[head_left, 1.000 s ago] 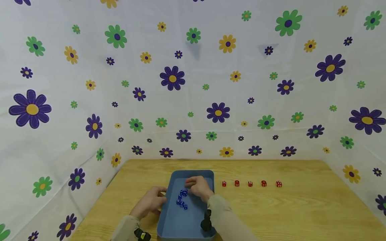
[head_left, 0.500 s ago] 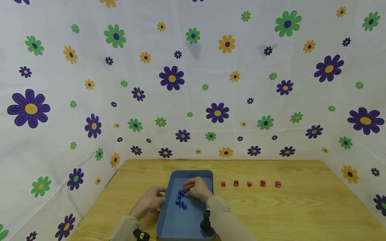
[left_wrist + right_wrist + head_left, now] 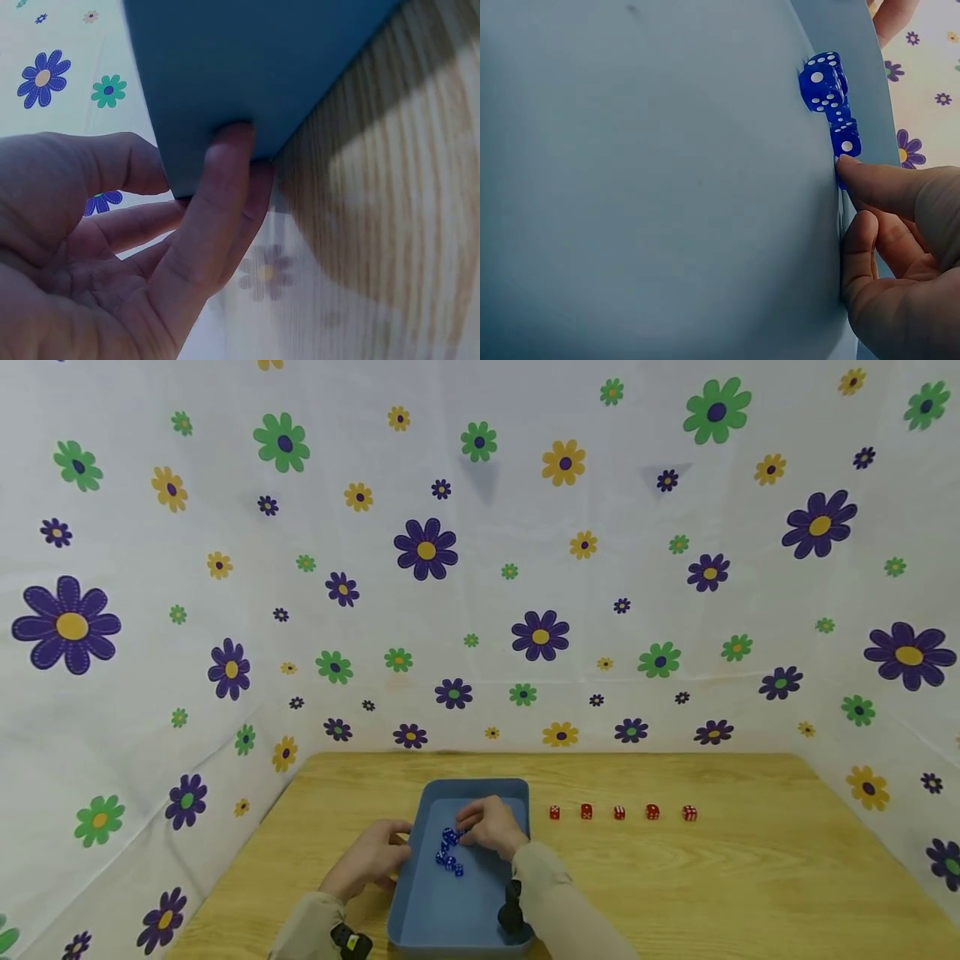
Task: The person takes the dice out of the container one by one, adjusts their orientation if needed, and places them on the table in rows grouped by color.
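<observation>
Blue dice [image 3: 450, 863], clustered in blue tray [image 3: 450, 918], tray wall gripped by left hand [image 3: 371, 860], die [image 3: 846, 144] touched by right hand [image 3: 491, 828] (whether pinched, cannot be told)

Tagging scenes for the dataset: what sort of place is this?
Looks like a staged tabletop recording booth rather than a lived-in room. A flower-print sheet closes off the back and both sides of a wood-grain table, which bears only small props: a blue tray and spaced red dice.
</observation>
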The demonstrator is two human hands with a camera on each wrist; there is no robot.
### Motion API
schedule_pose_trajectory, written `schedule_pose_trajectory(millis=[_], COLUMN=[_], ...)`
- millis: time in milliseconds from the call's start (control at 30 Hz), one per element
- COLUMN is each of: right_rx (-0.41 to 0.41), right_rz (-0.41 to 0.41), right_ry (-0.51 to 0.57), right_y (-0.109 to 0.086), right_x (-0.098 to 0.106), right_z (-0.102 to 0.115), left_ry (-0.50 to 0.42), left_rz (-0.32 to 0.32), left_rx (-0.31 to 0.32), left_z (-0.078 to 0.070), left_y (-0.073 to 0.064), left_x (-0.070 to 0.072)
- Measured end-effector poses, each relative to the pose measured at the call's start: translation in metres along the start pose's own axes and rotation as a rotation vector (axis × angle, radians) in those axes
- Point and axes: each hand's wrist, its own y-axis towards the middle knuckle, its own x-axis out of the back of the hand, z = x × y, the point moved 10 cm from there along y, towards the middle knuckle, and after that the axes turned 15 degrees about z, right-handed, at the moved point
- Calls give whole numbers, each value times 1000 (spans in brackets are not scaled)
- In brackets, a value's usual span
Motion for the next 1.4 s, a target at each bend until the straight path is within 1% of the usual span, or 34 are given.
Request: schedule_pose_trajectory(millis=[100, 200, 333, 433, 633, 767, 867, 967, 1200, 1400], right_rx=[2, 6, 17, 19, -3, -3, 6, 24, 47, 54], right_rz=[-14, -14, -5, -5, -21, -17, -5, 5, 25, 19], right_ry=[6, 30, 90, 136, 192, 216, 231, 256, 258, 252], right_y=[0, 1, -1, -3, -2, -2, -4, -6, -16, -22], right_x=[1, -1, -5, -4, 7, 15, 21, 26, 38, 50], right_z=[0, 0, 0, 2, 3, 8, 14, 19, 27, 30], left_ry=[1, -4, -19, -19, -22, -25, -29, -25, -7, -4], left_rz=[3, 0, -6, -9, -15, -19, -22, -20, -6, -4], left_rx=[0, 16, 13, 1, 13, 2, -7, 5, 24, 28], left_z=[0, 4, 7, 6, 6, 4, 3, 3, 3, -1], left_y=[0, -4, -8, -9, -7, -5, -4, -3, 0, 2], left_x=[0, 0, 0, -1, -2, -1, -2, -2, -3, -3])
